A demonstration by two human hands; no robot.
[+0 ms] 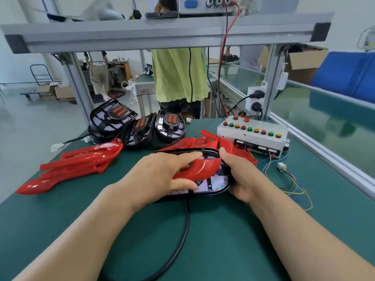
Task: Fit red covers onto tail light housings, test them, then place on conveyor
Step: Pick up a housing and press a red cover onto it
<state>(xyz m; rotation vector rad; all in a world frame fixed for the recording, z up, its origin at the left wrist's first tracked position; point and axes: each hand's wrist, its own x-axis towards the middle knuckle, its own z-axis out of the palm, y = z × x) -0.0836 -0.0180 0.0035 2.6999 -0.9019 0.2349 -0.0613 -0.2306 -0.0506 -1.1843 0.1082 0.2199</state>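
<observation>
On black housing [215, 183] (right fingers [226, 158] gripping), left fingers [187, 157] pinch tilted glossy red cover [203, 169].

A green worktop [223, 240] stands under a grey aluminium shelf [162, 35]. Beyond it, the pale floor [30, 122] holds a trolley [28, 94] and cardboard boxes [63, 92] in bright, even light. A person [176, 74] in a green top stands behind the frame.
</observation>
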